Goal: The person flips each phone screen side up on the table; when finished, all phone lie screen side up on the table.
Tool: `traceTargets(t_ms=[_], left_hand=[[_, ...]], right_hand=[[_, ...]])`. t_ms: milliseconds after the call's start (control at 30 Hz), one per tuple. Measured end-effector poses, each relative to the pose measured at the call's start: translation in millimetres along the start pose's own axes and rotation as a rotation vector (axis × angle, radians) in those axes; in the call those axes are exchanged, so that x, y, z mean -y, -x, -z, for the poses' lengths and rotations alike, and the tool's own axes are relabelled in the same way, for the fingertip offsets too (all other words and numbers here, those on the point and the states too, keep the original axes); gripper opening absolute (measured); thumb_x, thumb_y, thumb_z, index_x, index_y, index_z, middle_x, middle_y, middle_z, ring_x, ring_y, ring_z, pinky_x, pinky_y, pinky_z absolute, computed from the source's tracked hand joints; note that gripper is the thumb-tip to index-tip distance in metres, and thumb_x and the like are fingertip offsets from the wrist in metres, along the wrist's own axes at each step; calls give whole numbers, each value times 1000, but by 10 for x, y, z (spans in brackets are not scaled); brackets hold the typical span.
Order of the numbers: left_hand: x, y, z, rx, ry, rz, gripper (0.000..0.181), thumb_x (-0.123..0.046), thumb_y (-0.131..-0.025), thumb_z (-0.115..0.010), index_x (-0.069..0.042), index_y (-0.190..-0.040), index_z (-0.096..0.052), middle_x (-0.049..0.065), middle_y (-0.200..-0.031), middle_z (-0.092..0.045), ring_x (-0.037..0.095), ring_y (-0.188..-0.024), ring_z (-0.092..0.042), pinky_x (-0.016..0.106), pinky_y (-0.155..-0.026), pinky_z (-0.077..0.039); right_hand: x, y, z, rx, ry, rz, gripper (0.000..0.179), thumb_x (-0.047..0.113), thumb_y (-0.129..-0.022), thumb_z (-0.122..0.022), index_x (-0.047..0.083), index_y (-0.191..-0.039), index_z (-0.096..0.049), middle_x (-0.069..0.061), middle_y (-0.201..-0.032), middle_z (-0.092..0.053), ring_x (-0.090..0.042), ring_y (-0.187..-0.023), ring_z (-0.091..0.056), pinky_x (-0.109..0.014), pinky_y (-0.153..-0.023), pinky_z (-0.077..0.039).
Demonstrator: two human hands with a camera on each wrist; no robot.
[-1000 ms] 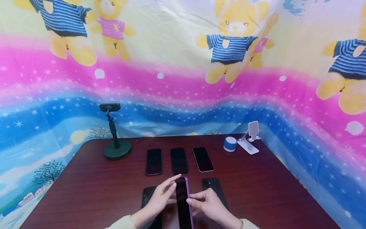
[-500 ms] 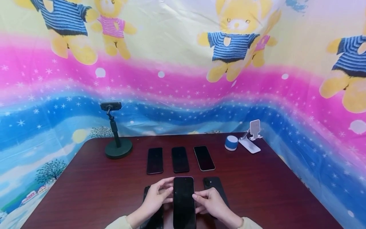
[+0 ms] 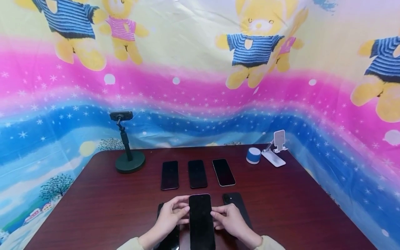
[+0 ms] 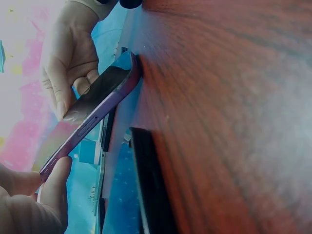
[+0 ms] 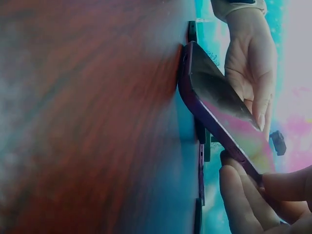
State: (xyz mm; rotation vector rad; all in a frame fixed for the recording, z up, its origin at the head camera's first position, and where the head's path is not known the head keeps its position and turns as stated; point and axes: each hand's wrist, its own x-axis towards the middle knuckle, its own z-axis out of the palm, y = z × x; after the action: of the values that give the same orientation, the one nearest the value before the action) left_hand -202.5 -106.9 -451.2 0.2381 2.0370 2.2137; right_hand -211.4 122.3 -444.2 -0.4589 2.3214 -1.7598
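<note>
A smartphone (image 3: 201, 222) with a purple frame stands tilted at the front of the table, its black screen facing me. My left hand (image 3: 171, 215) pinches its left edge near the top. On the opposite edge, my right hand (image 3: 231, 220) pinches it between thumb and fingers. Both wrist views show the phone (image 4: 92, 114) leaning, its lower end right at the tabletop and its screen reflecting the coloured cloth. Partly hidden beneath my left hand and wrist lies a black phone (image 3: 170, 239). Beside my right hand, another dark phone (image 3: 240, 205) lies with its camera side up.
Three phones lie in a row farther back: left (image 3: 169, 175), middle (image 3: 197, 173) and right (image 3: 223, 172). A dark green phone stand (image 3: 130, 161) rises at the back left. At the back right are a blue-and-white cylinder (image 3: 253, 156) and a white folding stand (image 3: 273, 158).
The held phone has turned from nearly edge-on, with its purple side showing, to face me with its screen. Both hands have kept their grip on its edges.
</note>
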Motion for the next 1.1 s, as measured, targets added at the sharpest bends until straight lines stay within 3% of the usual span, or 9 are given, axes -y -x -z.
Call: traceTargets(t_ms=[200, 367, 600, 767, 900, 1100], left_hand=[[34, -21, -9, -2, 24, 31, 44, 4, -93, -53, 14, -135, -41, 11, -100, -63, 13, -82, -65, 37, -74, -59], [60, 11, -30, 15, 1, 51, 46, 7, -94, -50, 17, -137, -37, 23, -112, -62, 16, -92, -65, 37, -78, -58], [47, 56, -44, 107, -17, 38, 52, 7, -92, -49, 20, -139, -30, 37, -128, -50, 28, -111, -60, 34, -87, -55], [39, 74, -45, 185, -26, 34, 61, 8, -88, -49, 19, -143, -22, 40, -137, -40, 34, -119, -54, 29, -90, -53], [50, 71, -36, 228, -107, -3, 61, 7, -90, -50, 19, -142, -21, 41, -137, -39, 43, -121, -52, 30, -92, -52], [89, 71, -30, 262, -271, -74, 62, 4, -91, -55, 20, -141, -22, 43, -135, -39, 52, -123, -46, 48, -98, -46]], right_hand=[[7, -30, 10, 21, 111, 14, 29, 2, -91, -60, -13, -117, -62, -20, -87, -73, -24, -63, -70, -30, -54, -58], [20, -11, 10, 56, 117, -9, 31, -3, -91, -56, -16, -119, -58, -17, -93, -70, -20, -73, -69, -29, -58, -58], [16, -5, 38, 91, 129, -14, 35, -8, -89, -54, -21, -122, -52, -20, -101, -67, -28, -89, -69, -25, -69, -58], [3, -16, 73, 116, 281, 31, 40, -5, -88, -58, -18, -125, -53, -18, -101, -68, -28, -91, -68, -25, -71, -56], [-14, -31, 83, 129, 336, 32, 42, -2, -88, -59, -17, -126, -51, -18, -103, -62, -29, -91, -66, -28, -74, -55], [-40, -49, 68, 177, 318, 22, 45, -2, -89, -58, -21, -128, -46, -22, -104, -59, -27, -88, -66, -25, -69, -54]])
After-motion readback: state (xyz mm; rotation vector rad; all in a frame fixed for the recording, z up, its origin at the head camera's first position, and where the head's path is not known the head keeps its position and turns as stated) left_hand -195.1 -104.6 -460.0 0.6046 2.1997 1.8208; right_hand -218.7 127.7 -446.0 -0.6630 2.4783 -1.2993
